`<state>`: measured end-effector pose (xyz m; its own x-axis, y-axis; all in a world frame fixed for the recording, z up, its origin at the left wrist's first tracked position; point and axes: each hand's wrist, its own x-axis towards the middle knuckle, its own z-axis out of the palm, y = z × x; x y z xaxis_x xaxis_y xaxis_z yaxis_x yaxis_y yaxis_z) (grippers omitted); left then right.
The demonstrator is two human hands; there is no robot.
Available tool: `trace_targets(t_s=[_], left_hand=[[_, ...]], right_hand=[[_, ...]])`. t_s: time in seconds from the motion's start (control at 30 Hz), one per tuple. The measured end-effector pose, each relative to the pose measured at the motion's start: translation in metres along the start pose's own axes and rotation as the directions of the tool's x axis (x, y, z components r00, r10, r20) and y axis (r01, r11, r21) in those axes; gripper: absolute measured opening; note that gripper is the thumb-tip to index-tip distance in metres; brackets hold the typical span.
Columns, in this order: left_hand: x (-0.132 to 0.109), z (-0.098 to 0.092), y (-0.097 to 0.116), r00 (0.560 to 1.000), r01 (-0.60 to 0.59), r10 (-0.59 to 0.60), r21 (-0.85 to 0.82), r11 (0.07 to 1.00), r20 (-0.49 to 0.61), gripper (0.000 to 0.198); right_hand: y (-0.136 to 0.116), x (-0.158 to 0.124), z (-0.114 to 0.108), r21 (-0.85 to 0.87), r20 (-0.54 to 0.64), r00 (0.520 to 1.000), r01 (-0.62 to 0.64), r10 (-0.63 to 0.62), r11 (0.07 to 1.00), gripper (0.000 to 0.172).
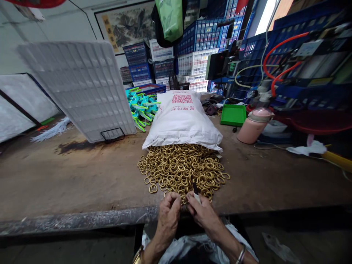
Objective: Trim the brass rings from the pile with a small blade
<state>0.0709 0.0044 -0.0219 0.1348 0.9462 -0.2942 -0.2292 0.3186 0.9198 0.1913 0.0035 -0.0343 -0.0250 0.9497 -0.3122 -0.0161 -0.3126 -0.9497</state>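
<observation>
Under the grip: worn workbench (68,176), hands at its near edge. Far up-left of the grip: white grid tray (79,88), leaning tilted. Straight ahead, beyond the grip: white sack (183,117), lying flat, mouth toward the hands. Between sack and grip: gold rings (181,167) in a spilled pile, near edge touching the fingertips. Up-right, well apart: pink bottle (254,126) on its side, green tray (233,114) behind it. Up-left behind the sack: teal clips (141,106). Left hand (169,212) curled at the pile edge, fingertips pressed together; cannot tell whether a ring sits between them. Right hand (205,214) just beside, closed around a small dark-tipped tool (195,190), tip pointing up over the rings.
</observation>
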Motion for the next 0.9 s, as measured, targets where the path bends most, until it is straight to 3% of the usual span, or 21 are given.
trace_targets(t_s=[0.1,0.17,0.37,0.5,0.6,0.7,0.9], left_hand=[[-0.001,0.000,-0.001,0.997,-0.069,0.069,0.005,0.998,-0.019,0.025],[-0.003,0.000,0.000,0.998,-0.067,0.067,0.029,0.997,-0.003,0.026],[-0.012,-0.002,0.012,0.994,0.035,-0.041,0.061,0.998,0.106,0.030],[-0.015,-0.005,0.014,0.988,0.060,-0.066,0.048,0.997,0.138,0.032],[-0.015,-0.007,0.014,0.983,0.070,-0.084,0.094,0.993,0.160,0.034],[-0.017,-0.009,0.014,0.978,0.074,-0.089,0.086,0.994,0.187,0.035],[-0.020,-0.012,0.009,0.980,0.050,-0.049,-0.003,0.999,0.193,0.033]], right_hand=[[-0.004,-0.004,0.004,0.094,0.049,0.993,-0.112,0.108,0.989,0.033],[-0.005,-0.005,0.005,0.096,0.061,0.993,-0.107,0.102,0.990,0.033],[-0.003,0.002,0.001,-0.120,-0.016,0.994,0.103,-0.106,0.987,0.030],[-0.011,0.000,-0.001,-0.365,0.013,0.961,0.261,-0.276,0.894,0.029],[-0.017,-0.005,0.001,-0.493,0.077,0.938,0.330,-0.337,0.805,0.029],[-0.019,-0.008,0.002,-0.516,0.120,0.935,0.346,-0.333,0.784,0.029],[-0.019,-0.008,0.004,-0.417,0.119,0.942,0.334,-0.314,0.845,0.027]])
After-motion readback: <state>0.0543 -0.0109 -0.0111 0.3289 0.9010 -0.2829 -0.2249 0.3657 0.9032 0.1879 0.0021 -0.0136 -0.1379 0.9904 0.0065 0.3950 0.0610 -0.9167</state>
